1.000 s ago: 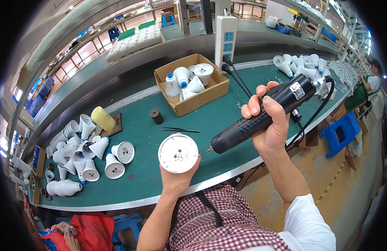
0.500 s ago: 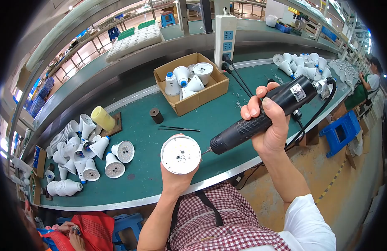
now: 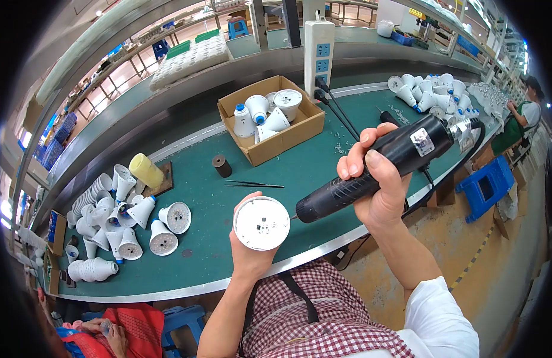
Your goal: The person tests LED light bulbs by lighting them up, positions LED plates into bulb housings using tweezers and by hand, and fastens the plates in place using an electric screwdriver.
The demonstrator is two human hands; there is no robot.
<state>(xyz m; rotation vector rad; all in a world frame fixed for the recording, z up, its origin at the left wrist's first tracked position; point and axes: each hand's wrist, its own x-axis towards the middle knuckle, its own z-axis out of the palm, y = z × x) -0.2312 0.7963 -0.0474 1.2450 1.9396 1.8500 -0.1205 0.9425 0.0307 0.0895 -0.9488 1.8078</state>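
Note:
My left hand (image 3: 249, 260) is closed around a white LED bulb housing (image 3: 262, 224), whose round face with a small circuit board is turned up toward me. In my right hand (image 3: 380, 179) is a black electric screwdriver (image 3: 347, 194), held tilted with the fingers wrapped around its body. The driver's bit points left at the housing's right rim; whether it touches the rim I cannot tell. Tweezers (image 3: 254, 184) and a dark metal cylinder (image 3: 222, 166) lie on the green table (image 3: 210, 238) beyond my left hand.
A cardboard box (image 3: 288, 137) of bulb housings stands behind. More housings are piled at left (image 3: 111, 218) and far right (image 3: 431, 92). A yellow bottle-like object (image 3: 145, 171) is near the left pile. A power strip (image 3: 319, 53) feeds cables. Another person's hands (image 3: 111, 334) show lower left.
The bulb housing and my left hand have shifted slightly right. The screwdriver has moved slightly left and down, bringing its body nearer the housing's rim.

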